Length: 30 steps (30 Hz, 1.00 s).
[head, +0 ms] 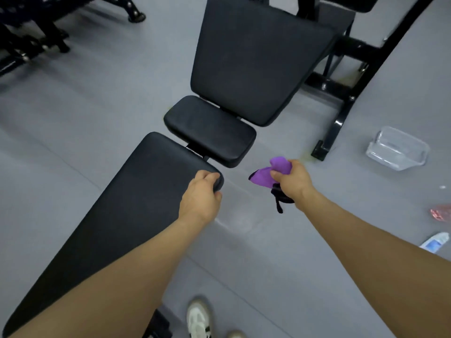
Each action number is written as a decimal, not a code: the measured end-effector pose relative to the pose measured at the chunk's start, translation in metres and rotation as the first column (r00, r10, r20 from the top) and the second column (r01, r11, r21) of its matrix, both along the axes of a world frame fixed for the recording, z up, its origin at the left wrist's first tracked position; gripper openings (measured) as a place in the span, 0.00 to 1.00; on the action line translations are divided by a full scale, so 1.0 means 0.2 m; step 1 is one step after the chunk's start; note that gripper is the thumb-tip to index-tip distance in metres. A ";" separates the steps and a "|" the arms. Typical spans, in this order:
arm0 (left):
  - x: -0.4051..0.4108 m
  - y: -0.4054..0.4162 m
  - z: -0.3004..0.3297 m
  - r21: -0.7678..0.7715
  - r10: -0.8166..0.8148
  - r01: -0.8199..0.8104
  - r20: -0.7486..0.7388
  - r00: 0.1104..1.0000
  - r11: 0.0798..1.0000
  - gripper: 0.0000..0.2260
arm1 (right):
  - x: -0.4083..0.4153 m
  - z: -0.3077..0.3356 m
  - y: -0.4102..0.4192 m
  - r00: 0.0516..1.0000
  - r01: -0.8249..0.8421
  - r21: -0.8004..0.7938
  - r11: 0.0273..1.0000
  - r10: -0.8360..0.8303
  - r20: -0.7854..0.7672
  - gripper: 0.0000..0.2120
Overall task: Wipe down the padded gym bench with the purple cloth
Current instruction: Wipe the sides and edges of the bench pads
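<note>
I've got the padded gym bench (pixel 117 215) running away from me, its long black pad nearest, a small middle pad (pixel 210 130) beyond that, and the big back pad (pixel 256 62) tilted up at the far end. My left hand (pixel 200 193) is on the long pad's far right corner, fingers curled over the edge and thumb wrapped under it, gripping the padding. Just right of that corner, off the bench and over the grey floor (pixel 73 113), my right hand (pixel 291 181) has the purple cloth (pixel 271 172) bunched up tight, fingers closed round it, a purple fold sticking out towards the bench. The cloth is not touching any pad. Something black (pixel 280 200) dangles under that hand; I cannot tell what it is. Further right of the bench sits a clear plastic container (pixel 397 148) on the floor, beside a black machine frame (pixel 341 93). Nearer me on that side lie a bottle (pixel 435 242) and something reddish (pixel 440 213). Below the bench's near end I see a white shoe (pixel 199 318).
</note>
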<state>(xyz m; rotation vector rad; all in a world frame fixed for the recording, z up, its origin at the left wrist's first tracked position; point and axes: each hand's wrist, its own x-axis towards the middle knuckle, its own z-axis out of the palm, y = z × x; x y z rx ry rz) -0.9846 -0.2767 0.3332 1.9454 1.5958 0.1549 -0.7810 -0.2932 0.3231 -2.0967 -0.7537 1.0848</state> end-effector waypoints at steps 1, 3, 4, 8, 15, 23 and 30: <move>0.04 0.06 0.01 0.012 -0.018 0.018 -0.001 1.000 1.000 0.16 | 0.04 0.02 0.04 1.000 0.028 0.023 0.999 -0.029 0.011 0.20; 0.12 0.20 0.04 0.019 -0.047 0.047 0.005 0.999 0.999 0.19 | 0.12 0.07 0.14 0.994 0.110 0.068 0.992 -0.109 -0.018 0.23; 0.17 0.26 0.05 0.015 -0.065 0.065 0.013 0.998 0.998 0.19 | 0.16 0.08 0.19 0.989 0.150 0.083 0.985 -0.147 -0.031 0.24; 0.33 0.56 0.13 0.069 -0.183 0.182 0.003 0.983 0.981 0.20 | 0.31 0.13 0.42 0.960 0.271 0.115 0.956 -0.258 -0.111 0.22; 0.67 0.92 0.16 0.094 -0.270 0.270 -0.016 0.963 0.958 0.20 | 0.53 0.05 0.63 0.840 0.505 0.082 0.859 -0.466 -0.279 0.21; 1.26 1.25 0.20 0.244 -0.265 0.265 -0.032 0.964 0.933 0.21 | 1.05 0.02 0.98 0.839 0.514 0.168 0.841 -0.453 -0.302 0.18; 1.54 1.43 0.24 0.364 -0.236 0.234 -0.041 0.971 0.902 0.23 | 1.24 0.19 1.38 0.840 0.513 0.243 0.823 -0.423 -0.341 0.14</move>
